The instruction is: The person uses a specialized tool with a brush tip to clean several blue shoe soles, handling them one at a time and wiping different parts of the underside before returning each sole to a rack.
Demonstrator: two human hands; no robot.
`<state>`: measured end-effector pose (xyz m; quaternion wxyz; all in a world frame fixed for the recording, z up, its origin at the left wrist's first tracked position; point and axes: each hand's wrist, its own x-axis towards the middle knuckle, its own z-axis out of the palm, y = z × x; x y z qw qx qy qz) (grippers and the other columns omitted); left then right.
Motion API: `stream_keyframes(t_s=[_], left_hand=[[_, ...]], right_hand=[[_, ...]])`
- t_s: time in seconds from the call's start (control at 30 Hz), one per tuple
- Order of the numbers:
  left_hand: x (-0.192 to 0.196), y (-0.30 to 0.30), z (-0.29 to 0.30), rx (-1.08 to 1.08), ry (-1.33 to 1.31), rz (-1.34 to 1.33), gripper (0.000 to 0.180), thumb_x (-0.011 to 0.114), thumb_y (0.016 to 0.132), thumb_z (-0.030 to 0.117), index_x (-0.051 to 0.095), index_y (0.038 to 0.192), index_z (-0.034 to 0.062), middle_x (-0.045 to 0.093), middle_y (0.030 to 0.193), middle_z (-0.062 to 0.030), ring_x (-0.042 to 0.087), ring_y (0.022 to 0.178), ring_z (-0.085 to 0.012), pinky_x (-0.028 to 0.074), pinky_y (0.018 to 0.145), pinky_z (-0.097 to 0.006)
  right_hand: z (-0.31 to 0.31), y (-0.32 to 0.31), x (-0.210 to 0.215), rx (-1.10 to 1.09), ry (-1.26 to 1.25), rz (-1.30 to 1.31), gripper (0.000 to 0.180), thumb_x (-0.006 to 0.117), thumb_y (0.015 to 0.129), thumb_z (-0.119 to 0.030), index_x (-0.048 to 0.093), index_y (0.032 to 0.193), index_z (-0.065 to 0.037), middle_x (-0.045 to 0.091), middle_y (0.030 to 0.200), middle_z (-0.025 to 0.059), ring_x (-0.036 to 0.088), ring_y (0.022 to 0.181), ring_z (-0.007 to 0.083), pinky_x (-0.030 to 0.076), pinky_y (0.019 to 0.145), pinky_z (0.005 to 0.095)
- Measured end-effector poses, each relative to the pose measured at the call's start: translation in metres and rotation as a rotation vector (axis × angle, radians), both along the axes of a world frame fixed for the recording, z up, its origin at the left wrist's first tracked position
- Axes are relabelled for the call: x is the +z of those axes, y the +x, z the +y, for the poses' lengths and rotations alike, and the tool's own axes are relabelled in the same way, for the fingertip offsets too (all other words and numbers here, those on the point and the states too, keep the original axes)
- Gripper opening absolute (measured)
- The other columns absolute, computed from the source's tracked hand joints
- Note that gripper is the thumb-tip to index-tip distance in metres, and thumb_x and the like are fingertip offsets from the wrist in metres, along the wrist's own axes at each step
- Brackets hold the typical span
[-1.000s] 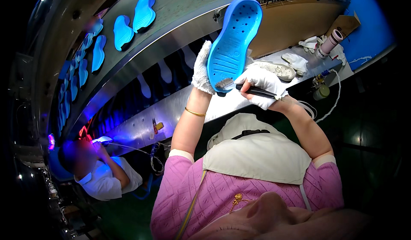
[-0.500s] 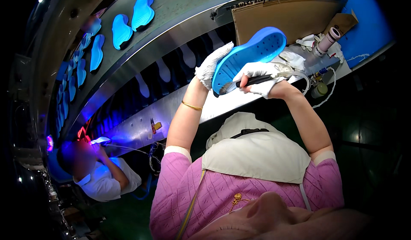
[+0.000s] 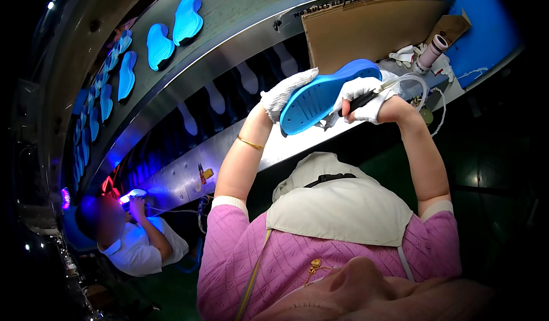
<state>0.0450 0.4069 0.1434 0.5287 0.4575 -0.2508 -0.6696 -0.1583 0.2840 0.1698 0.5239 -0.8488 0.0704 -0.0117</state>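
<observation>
Blue sole (image 3: 323,95), far edge hidden by gloved left hand (image 3: 284,93)

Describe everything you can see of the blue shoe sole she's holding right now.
The blue shoe sole is one bright blue piece, foam or rubber by its look, with a raised rim around a smooth inner face. It is held up above the workbench, lying nearly level, its inner face toward the camera. The gloved left hand grips one end; the gloved right hand, holding a dark pen-like tool, touches its edge.

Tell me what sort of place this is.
Likely a shoe factory line: rows of blue foam soles ride a grey conveyor belt, and white-gloved hands work another blue sole at a metal bench.
</observation>
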Motion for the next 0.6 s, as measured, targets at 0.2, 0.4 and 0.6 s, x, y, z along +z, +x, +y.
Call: stream_keyframes(t_s=[0.2,0.4,0.6], left_hand=[[0.017,-0.004,0.005,-0.093,-0.054,0.031,0.053,0.055,0.090,0.046,0.058,0.111,-0.0028,0.064,0.094,-0.0193,0.066,0.076,-0.0280,0.058,0.067,-0.037],[-0.006,0.004,0.011,0.092,-0.090,0.341,0.059,0.047,0.093,0.049,0.050,0.124,-0.0019,0.061,0.111,-0.0223,0.065,0.091,-0.0336,0.055,0.079,-0.050],[-0.044,-0.013,0.004,0.253,-0.425,0.611,0.075,0.038,0.091,0.058,0.036,0.138,-0.0001,0.048,0.131,-0.0238,0.053,0.115,-0.0374,0.041,0.101,-0.049]], right_hand=[[0.004,0.002,0.005,-0.043,-0.041,-0.086,0.011,0.070,0.068,-0.001,0.063,0.074,-0.006,0.065,0.081,0.0038,0.062,0.078,0.0160,0.050,0.072,0.0279],[0.016,-0.013,0.019,-0.153,0.308,-0.234,0.012,0.069,0.075,0.002,0.060,0.082,-0.002,0.063,0.077,0.0047,0.059,0.070,0.0114,0.048,0.066,0.0240],[0.078,0.016,-0.025,-0.347,-0.249,-0.693,0.011,0.070,0.075,0.001,0.060,0.079,-0.002,0.062,0.074,0.0063,0.060,0.068,0.0130,0.048,0.063,0.0263]])
